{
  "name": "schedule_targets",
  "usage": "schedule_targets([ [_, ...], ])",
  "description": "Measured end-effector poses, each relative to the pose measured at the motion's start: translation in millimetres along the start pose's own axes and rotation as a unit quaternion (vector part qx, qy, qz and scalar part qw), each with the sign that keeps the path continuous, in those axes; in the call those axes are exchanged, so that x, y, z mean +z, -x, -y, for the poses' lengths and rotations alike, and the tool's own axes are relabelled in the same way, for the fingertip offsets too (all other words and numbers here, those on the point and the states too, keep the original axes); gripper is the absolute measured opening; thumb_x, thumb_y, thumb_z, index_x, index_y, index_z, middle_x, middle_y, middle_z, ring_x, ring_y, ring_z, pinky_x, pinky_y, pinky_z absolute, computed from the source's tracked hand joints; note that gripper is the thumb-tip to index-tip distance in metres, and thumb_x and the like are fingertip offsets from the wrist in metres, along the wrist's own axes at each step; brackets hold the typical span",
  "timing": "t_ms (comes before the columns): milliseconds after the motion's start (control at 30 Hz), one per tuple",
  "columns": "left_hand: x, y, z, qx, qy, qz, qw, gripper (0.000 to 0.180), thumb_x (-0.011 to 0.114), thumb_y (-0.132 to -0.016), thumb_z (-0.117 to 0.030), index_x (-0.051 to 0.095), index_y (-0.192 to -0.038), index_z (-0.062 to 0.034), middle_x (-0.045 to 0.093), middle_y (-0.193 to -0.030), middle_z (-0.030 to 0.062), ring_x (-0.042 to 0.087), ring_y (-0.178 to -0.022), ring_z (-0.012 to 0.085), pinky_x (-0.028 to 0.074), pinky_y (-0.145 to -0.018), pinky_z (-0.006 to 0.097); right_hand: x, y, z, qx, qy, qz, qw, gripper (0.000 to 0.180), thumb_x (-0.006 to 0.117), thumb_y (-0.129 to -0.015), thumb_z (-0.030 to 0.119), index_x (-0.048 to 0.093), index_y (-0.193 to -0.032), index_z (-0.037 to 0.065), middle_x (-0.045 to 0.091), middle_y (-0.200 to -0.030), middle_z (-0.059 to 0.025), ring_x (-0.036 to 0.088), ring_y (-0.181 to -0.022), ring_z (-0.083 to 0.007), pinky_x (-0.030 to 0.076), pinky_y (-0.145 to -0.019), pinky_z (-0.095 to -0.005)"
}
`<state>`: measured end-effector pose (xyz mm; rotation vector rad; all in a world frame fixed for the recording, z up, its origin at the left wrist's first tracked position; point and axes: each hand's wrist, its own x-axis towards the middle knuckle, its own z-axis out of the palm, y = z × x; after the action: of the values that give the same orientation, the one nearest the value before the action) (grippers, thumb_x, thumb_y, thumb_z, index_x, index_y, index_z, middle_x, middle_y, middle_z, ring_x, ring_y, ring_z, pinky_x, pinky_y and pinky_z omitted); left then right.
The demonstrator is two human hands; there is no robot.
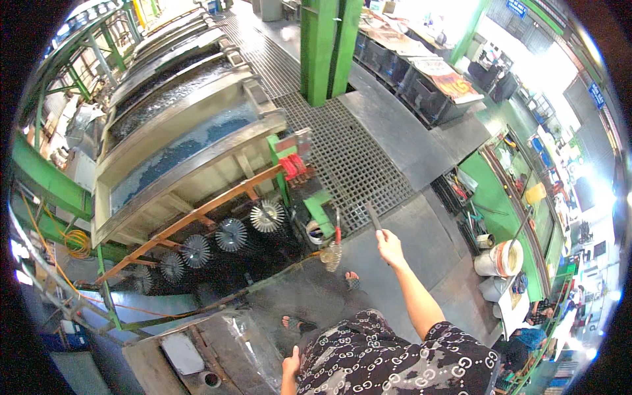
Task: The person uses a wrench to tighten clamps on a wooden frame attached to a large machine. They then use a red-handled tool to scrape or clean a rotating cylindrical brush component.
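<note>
My right hand [390, 248] is stretched forward, its fingers wrapped round the lower end of a flat grey metal bar [373, 216]. The bar points up and away over the floor beside the grating. Low by my body is my left hand [291, 364], with curled fingers and the thumb on top; whatever may be inside is hidden. Ahead and left of the bar, a tool with a red handle [338, 234] stands upright near a coiled pale piece [331, 257].
Left, a long tank [187, 148] holds bluish liquid; several finned discs [232, 235] hang from an orange rail [197, 214] beside it. Ahead are floor grating [355, 171] and a green column [319, 52]. Right are a white bucket [500, 259] and green bench [497, 197]. A worktop [155, 368] lies lower left.
</note>
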<state>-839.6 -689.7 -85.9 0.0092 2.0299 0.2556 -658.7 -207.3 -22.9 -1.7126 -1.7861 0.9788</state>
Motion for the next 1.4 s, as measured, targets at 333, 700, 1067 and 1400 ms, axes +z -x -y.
schedule_targets([
  [333,106,77,-36,-0.087,0.252,0.154,0.951,0.04,0.065,-0.094,-0.038,0.072,-0.106,-0.0008,0.071,-0.091,0.0042,0.062,-0.073,0.0148,0.049,-0.068,0.032,11,-123,-47,0.044,0.029,0.157,0.986,0.052,0.057,-0.095,0.039,0.061,-0.124,-0.004,0.067,-0.115,-0.0238,0.065,-0.11,-0.0319,0.049,-0.094,-0.038],
  [700,162,146,-91,-0.128,0.146,0.038,0.98,0.038,0.066,-0.093,-0.033,0.072,-0.103,0.0037,0.073,-0.093,0.0089,0.064,-0.083,0.0149,0.05,-0.079,0.031,106,-170,-74,-0.004,0.008,0.308,0.951,0.047,0.059,-0.092,0.038,0.064,-0.122,0.002,0.068,-0.111,-0.0221,0.065,-0.107,-0.0345,0.05,-0.093,-0.0405],
  [1067,184,167,-68,-0.216,0.087,-0.02,0.972,0.041,0.066,-0.091,-0.037,0.073,-0.101,0.0028,0.074,-0.093,0.0129,0.065,-0.084,0.0178,0.049,-0.083,0.033,227,-202,-71,0.138,-0.267,0.238,0.924,0.039,0.05,-0.098,0.034,0.056,-0.119,0.002,0.064,-0.073,-0.0087,0.061,-0.059,-0.017,0.048,-0.052,-0.0316],
  [1400,202,169,-47,-0.191,0.108,-0.046,0.974,0.041,0.063,-0.092,-0.036,0.072,-0.102,0.0035,0.073,-0.091,0.019,0.065,-0.085,0.0201,0.048,-0.083,0.035,245,-238,-60,0.349,-0.421,0.385,0.744,0.07,0.032,-0.093,0.075,0.045,-0.118,0.01,0.049,-0.062,-0.001,0.044,-0.049,-0.0133,0.045,-0.055,-0.0335],
])
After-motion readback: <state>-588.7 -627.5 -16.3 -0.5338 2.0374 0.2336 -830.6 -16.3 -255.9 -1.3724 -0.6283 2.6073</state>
